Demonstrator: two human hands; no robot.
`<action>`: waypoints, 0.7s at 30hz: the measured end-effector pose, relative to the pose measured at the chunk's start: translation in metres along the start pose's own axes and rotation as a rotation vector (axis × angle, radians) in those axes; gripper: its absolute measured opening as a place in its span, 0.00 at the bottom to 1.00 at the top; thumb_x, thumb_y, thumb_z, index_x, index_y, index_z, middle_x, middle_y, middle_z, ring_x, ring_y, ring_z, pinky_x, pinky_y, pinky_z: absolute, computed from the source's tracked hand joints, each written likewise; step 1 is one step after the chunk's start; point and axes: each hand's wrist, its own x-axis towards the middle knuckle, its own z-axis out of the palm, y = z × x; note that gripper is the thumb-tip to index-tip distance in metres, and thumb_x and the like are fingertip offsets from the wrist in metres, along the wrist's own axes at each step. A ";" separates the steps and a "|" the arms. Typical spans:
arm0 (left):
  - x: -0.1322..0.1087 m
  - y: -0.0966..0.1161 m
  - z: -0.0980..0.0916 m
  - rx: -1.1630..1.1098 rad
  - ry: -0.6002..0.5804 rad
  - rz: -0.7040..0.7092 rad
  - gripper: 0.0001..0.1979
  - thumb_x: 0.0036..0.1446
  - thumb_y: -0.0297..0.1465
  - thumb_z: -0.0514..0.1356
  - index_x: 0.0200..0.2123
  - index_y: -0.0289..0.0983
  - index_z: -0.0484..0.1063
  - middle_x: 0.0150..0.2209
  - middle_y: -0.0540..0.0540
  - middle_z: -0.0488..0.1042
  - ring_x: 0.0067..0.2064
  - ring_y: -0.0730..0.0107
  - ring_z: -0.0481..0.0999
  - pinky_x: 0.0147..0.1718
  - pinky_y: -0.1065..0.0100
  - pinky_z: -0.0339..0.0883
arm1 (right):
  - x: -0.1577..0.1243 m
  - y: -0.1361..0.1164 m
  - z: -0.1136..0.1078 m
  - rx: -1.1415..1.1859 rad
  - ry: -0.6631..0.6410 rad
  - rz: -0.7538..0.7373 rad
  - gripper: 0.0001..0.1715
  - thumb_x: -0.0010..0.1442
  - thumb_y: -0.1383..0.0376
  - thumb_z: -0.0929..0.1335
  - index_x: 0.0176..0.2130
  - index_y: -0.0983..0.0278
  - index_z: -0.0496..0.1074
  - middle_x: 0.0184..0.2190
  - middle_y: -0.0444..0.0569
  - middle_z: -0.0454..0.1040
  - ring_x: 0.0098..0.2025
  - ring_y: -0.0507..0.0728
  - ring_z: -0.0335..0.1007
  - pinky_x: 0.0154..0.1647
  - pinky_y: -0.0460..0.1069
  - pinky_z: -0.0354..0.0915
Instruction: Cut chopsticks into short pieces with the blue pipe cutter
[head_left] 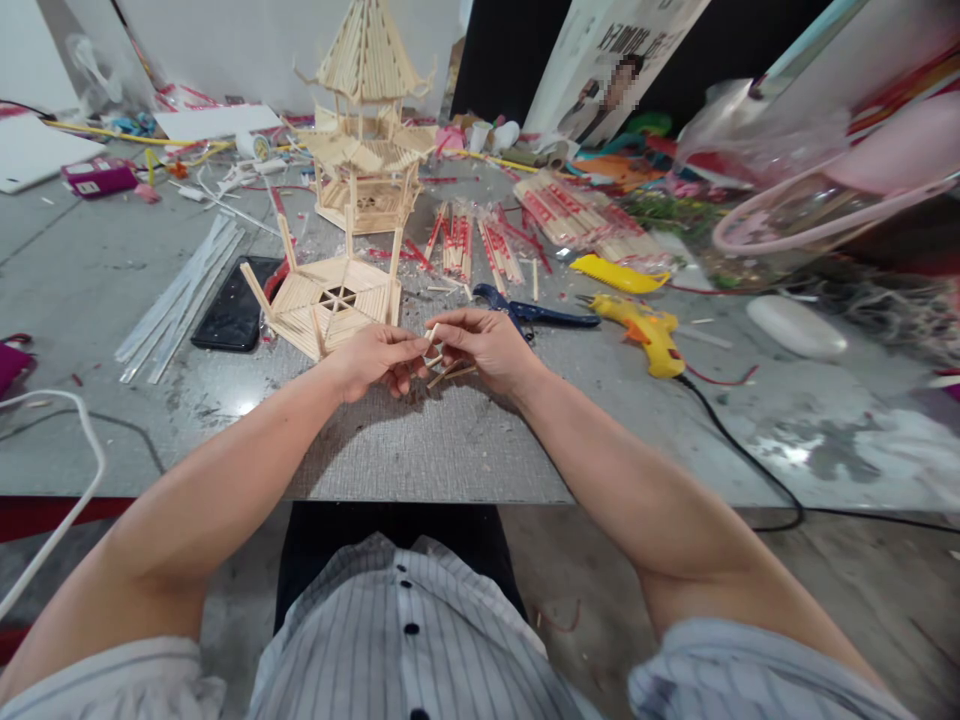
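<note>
My left hand (381,360) and my right hand (484,348) meet over the near middle of the table, pinching short pieces of wooden stick (433,335) between their fingertips. More short stick pieces (452,374) show just under the right fingers; whether these lie on the table or are held, I cannot tell. Just beyond the left hand lies a flat hexagonal stick base (334,298) with upright posts at its corners. Behind it stands a tiered stick pagoda (367,130) with a pointed roof.
Right of my hands are dark blue cutters (559,316), a yellow glue gun (641,332) with a black cord, a yellow-handled tool (619,274) and a white oval object (796,326). Bundled sticks (566,212) lie behind. Leftward are a phone (238,305) and clear glue sticks (180,297).
</note>
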 end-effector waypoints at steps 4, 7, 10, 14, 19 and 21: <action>-0.001 0.001 0.001 0.011 0.013 -0.006 0.09 0.58 0.32 0.57 0.29 0.31 0.70 0.22 0.51 0.71 0.16 0.82 0.66 0.15 0.75 0.58 | 0.000 0.000 0.000 -0.007 0.004 -0.019 0.15 0.41 0.58 0.75 0.31 0.63 0.76 0.20 0.40 0.71 0.19 0.46 0.63 0.21 0.44 0.60; 0.000 0.002 0.002 0.007 0.016 0.003 0.09 0.58 0.31 0.57 0.28 0.31 0.69 0.22 0.51 0.71 0.15 0.82 0.66 0.14 0.76 0.58 | -0.001 -0.001 0.001 -0.018 0.009 -0.014 0.15 0.41 0.59 0.75 0.31 0.63 0.76 0.20 0.40 0.70 0.19 0.46 0.62 0.21 0.44 0.60; 0.001 0.001 0.002 0.013 0.034 0.013 0.10 0.57 0.31 0.58 0.26 0.32 0.67 0.21 0.51 0.71 0.15 0.82 0.66 0.15 0.77 0.58 | -0.002 -0.002 0.002 -0.024 0.006 -0.014 0.15 0.41 0.60 0.75 0.31 0.64 0.75 0.22 0.40 0.71 0.19 0.46 0.62 0.22 0.45 0.60; 0.002 0.000 0.002 0.027 0.048 0.036 0.10 0.56 0.31 0.60 0.26 0.32 0.67 0.21 0.51 0.70 0.15 0.82 0.66 0.15 0.77 0.58 | -0.002 -0.003 0.002 -0.039 -0.033 -0.027 0.18 0.42 0.59 0.74 0.34 0.64 0.73 0.24 0.40 0.71 0.19 0.45 0.62 0.22 0.45 0.61; 0.001 0.000 0.004 0.044 0.061 0.043 0.09 0.57 0.28 0.58 0.25 0.32 0.67 0.20 0.52 0.69 0.15 0.82 0.65 0.15 0.76 0.58 | -0.002 -0.002 0.002 -0.096 -0.059 -0.027 0.16 0.43 0.58 0.73 0.32 0.65 0.72 0.21 0.40 0.68 0.19 0.46 0.61 0.21 0.45 0.59; 0.001 0.001 0.004 0.048 0.061 0.046 0.09 0.56 0.28 0.58 0.24 0.32 0.67 0.20 0.52 0.69 0.15 0.82 0.65 0.15 0.76 0.59 | -0.003 -0.003 0.002 -0.112 -0.060 -0.039 0.15 0.44 0.58 0.73 0.31 0.65 0.72 0.20 0.40 0.68 0.19 0.46 0.61 0.21 0.45 0.59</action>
